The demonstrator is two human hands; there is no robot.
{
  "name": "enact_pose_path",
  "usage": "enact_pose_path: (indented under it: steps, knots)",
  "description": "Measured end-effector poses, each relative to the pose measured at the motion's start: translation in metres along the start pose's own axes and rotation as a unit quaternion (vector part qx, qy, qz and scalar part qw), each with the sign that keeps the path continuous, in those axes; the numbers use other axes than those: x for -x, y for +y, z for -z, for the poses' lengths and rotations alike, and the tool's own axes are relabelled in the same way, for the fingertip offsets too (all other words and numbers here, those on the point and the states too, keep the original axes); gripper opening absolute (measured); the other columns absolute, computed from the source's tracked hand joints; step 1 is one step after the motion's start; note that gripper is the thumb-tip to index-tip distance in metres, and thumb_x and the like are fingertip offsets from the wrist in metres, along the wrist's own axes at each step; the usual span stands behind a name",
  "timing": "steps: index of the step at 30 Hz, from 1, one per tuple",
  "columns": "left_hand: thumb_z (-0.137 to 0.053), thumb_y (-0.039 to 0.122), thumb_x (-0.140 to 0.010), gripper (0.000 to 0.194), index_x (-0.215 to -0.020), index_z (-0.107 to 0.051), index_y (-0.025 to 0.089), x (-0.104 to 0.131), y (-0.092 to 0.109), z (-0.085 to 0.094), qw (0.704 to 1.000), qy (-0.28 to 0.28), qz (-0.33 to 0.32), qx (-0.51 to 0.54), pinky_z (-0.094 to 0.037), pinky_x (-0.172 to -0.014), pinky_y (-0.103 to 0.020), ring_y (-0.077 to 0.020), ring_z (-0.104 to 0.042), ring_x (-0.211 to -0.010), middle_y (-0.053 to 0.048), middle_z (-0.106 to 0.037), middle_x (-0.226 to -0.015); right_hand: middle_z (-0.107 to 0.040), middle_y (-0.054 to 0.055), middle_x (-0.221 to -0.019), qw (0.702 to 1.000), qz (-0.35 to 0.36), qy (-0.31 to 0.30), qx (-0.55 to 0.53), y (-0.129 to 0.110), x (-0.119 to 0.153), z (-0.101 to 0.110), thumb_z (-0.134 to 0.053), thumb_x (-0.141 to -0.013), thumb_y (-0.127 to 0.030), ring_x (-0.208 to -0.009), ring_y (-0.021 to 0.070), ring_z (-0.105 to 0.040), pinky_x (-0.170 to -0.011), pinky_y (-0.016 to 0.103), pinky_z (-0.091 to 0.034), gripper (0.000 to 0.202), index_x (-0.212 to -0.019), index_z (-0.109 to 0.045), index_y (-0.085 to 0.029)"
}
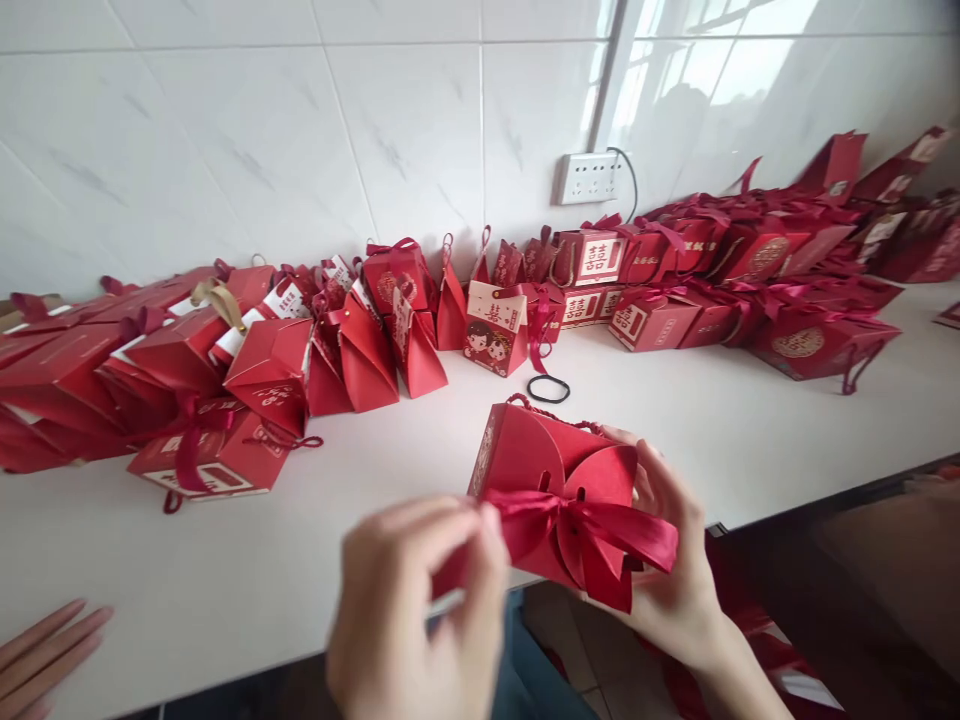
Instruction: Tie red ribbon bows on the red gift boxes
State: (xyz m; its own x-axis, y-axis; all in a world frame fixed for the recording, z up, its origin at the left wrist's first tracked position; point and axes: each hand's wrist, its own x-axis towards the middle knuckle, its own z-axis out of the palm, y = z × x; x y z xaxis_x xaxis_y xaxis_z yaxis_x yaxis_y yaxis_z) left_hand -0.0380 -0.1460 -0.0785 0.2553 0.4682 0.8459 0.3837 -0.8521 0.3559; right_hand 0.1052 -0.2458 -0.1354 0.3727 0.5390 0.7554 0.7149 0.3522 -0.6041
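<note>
An indoor workspace, home or workshop unclear: beyond the right grip point(688, 580), a white desk point(390, 455) crowded with red ribboned boxes point(765, 250) meets a marbled tile wall point(247, 140) with a socket panel point(591, 182).

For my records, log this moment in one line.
left hand: pinching ribbon | right hand: holding red box | white table: black band beyond box

One favour box point(525, 440) is held over the front edge of that table point(375, 460); behind it lies a hair tie point(550, 401), then more boxes point(495, 335) along the back edge, a wall socket point(589, 180) beyond.
</note>
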Motion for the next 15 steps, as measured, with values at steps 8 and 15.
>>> enact_pose_path:
  steps: [8,15]
  knots:
    - [-0.057,0.024,-0.084,0.007,-0.078,-0.058,0.020,-0.005,-0.013,-0.060,0.987,-0.146,-0.061,0.031,-0.043,-0.055,-0.023,-0.0136,-0.060,-0.062,0.001,-0.065,-0.071,-0.035,0.012,-0.141,0.979,-0.026,0.025,0.202,-0.010,0.006,0.096,-0.076,-0.069,-0.011,-0.129,0.0321,-0.041,-0.102,0.054,-0.044,0.098,-0.147,-0.021,-0.034]
    - [-0.045,0.017,-0.087,0.014,-0.089,-0.059,0.019,0.044,0.050,-0.126,0.913,-0.238,-0.282,0.171,-0.051,-0.081,-0.034,-0.0211,-0.065,-0.094,-0.008,-0.068,-0.099,-0.043,0.013,-0.137,0.878,-0.108,0.158,0.439,-0.055,0.018,0.244,-0.086,-0.056,-0.029,-0.111,0.0295,-0.059,-0.081,0.041,-0.057,0.106,-0.144,-0.026,-0.037]
